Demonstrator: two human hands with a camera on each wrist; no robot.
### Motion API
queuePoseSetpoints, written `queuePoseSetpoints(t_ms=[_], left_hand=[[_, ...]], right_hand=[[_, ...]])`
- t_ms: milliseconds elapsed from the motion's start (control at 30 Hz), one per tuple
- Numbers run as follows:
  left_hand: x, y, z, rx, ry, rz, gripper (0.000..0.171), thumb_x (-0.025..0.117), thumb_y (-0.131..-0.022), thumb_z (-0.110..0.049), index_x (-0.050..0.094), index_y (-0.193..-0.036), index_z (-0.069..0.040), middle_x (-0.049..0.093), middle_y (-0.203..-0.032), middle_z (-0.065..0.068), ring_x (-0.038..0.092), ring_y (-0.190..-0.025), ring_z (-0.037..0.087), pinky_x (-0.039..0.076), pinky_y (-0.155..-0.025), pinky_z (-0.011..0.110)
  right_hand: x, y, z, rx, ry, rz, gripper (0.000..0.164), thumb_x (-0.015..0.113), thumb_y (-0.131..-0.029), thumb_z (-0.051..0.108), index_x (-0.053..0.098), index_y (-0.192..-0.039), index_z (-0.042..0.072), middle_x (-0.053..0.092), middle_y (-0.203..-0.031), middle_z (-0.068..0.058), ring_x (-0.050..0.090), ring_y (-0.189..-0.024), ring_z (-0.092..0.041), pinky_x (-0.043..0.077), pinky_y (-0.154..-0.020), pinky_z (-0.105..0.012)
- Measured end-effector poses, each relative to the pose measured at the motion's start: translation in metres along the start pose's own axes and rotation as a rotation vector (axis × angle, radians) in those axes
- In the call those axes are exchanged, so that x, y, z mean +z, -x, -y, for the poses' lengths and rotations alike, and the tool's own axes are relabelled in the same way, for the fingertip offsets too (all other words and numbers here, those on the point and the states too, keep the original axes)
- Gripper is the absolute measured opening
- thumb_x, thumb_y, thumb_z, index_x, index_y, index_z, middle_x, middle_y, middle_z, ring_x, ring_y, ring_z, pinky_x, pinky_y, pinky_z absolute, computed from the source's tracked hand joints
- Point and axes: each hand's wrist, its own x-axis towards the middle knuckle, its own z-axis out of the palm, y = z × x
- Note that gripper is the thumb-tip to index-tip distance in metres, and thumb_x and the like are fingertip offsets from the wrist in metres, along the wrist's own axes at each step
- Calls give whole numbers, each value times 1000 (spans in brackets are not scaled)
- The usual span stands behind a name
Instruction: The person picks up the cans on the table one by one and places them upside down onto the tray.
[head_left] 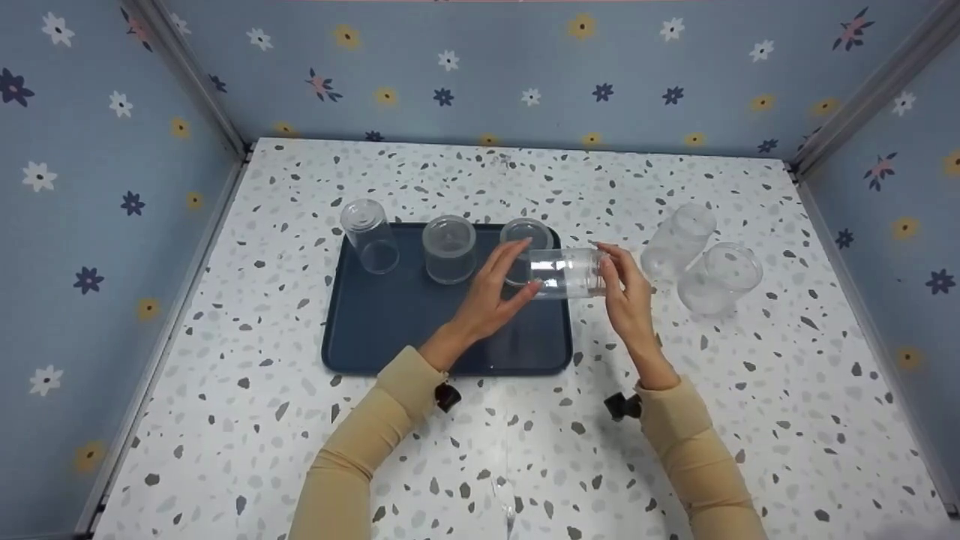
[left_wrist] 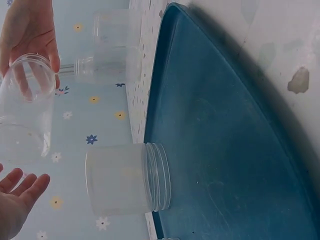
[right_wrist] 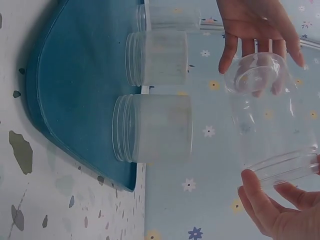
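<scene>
A clear plastic jar [head_left: 566, 274] lies sideways in the air between both hands, over the tray's right edge. My right hand [head_left: 628, 296] grips its threaded mouth end, thumb and fingers at the rim in the right wrist view. At the base end is my left hand [head_left: 484, 296], its fingers spread and fairly straight, tips close by the base. Below stand two shorter frosted jars, a middle one [head_left: 450, 251] and a right one [head_left: 527, 232] partly hidden by the left hand. Both rest mouth down on the blue tray [head_left: 405, 330], threads at the bottom.
A tall clear jar [head_left: 369, 236] stands at the tray's back left corner. Right of the tray, two more clear jars, one farther back [head_left: 679, 240] and one nearer [head_left: 720, 277], stand on the speckled table [head_left: 750, 420]. Flowered panels [head_left: 487, 75] enclose the back and sides.
</scene>
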Motion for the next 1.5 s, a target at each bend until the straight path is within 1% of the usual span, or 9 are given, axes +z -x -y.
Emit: queuePoseSetpoints(t_ms=[167, 300, 400, 567, 867, 1100, 1233, 1333, 1500], left_hand=[[0, 4, 0, 7, 65, 2, 63, 56, -85, -40, 36, -134, -6, 39, -130, 9, 38, -118, 17, 32, -95, 35], [-1, 6, -4, -6, 147, -3, 63, 68, -78, -20, 38, -131, -1, 40, -127, 15, 40, -114, 22, 42, -84, 38], [-4, 5, -16, 0, 221, -20, 63, 69, -74, -5, 38, -127, 7, 40, -122, 23, 42, -108, 31, 47, -75, 41], [-12, 3, -38, -4, 274, -52, 59, 69, -72, 2, 40, -122, 14, 43, -114, 29, 45, -98, 39, 47, -72, 45], [-13, 8, -40, -44, 333, -114, 57, 72, -70, 3, 45, -119, 13, 46, -109, 28, 48, -96, 32, 47, -70, 47], [-15, 8, -44, -73, 319, -121, 57, 73, -69, 2, 46, -119, 12, 46, -109, 28, 47, -93, 37, 48, -69, 46], [-20, 9, -49, -93, 264, -119, 56, 73, -69, 1, 48, -119, 9, 48, -110, 23, 48, -92, 34, 48, -67, 43], [-26, 10, -51, -105, 242, -130, 55, 73, -69, 1, 49, -118, 9, 48, -109, 24, 49, -92, 33, 48, -66, 44], [-32, 15, -42, -119, 204, -137, 56, 75, -69, -3, 51, -119, 8, 49, -108, 25, 49, -92, 34, 48, -63, 45]], right_hand=[[1, 6, 21, 25, -39, 14, 29, 39, -94, 5, 50, -117, -9, 55, -108, -26, 56, -88, -37, 50, -61, -31], [2, 7, 26, 89, -109, 41, 30, 38, -95, 6, 49, -117, -10, 54, -108, -26, 55, -89, -40, 50, -59, -23], [2, 7, 25, 134, -134, 55, 31, 37, -95, 8, 50, -117, -8, 54, -108, -25, 56, -88, -37, 50, -59, -24], [2, 7, 23, 171, -152, 74, 31, 37, -95, 10, 50, -117, -8, 54, -107, -25, 58, -87, -31, 51, -60, -27], [5, 4, 18, 247, -299, 155, 34, 35, -96, 12, 45, -122, -9, 50, -112, -27, 52, -96, -41, 51, -65, -31], [3, 3, 16, 252, -286, 205, 34, 35, -97, 12, 46, -124, -6, 52, -113, -24, 56, -94, -31, 50, -69, -38], [0, 2, 18, 218, -216, 237, 33, 36, -96, 9, 46, -123, -7, 52, -115, -22, 56, -95, -29, 50, -68, -31], [-4, 0, 21, 178, -157, 259, 31, 38, -95, 6, 47, -120, -10, 52, -113, -25, 55, -94, -30, 50, -68, -33], [-13, -4, 22, 139, -75, 255, 30, 47, -91, 3, 49, -117, -12, 54, -109, -26, 55, -90, -20, 49, -72, -35]])
